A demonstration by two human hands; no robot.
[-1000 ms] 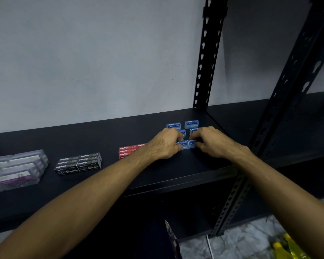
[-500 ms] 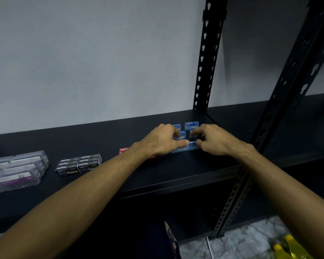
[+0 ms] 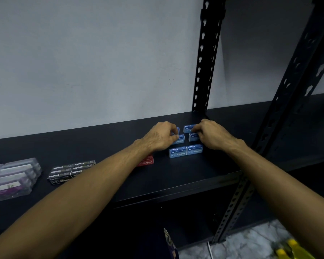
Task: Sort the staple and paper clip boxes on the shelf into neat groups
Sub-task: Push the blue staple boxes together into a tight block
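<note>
While looking down through the head view, found six small blue cardboard staple boxes (image 3: 185,151) lying flat in three rows of two at the right end of the black shelf board (image 3: 176,176), just in front of the black perforated steel upright (image 3: 204,71). Saw the front pair touching side by side and squared up. Saw the middle pair set with a gap between, and the back pair partly hidden under knuckles.

Noted the left hand (image 3: 161,136) with fingers curled down and bunched, thumb and forefinger seeming to pinch the left boxes of the middle and back rows. Noted the right hand (image 3: 213,134) likewise curled, fingertips gathered on the right boxes of those same rows. Could not tell how firm either hold was, nor whether any box was lifted off the board.

Picked out, further left, a red cardboard staple box (image 3: 147,161) partly under the left forearm. Beyond that, made out a tight block of black cardboard staple boxes (image 3: 71,171), then clear plastic cases with paper labels (image 3: 11,178) near the left edge, each group well apart from the next.

Judged the blue boxes small but dense, stiff along the edges, thin-walled on the broad faces, and smooth enough to slide on the board. Reckoned the best hold to be across the two long sides, thumb against fingers, or a flat push on an end face. Reckoned squeezing the top face or the end flaps risky, as likely to dent the card or pop a flap and spill staples.
</note>
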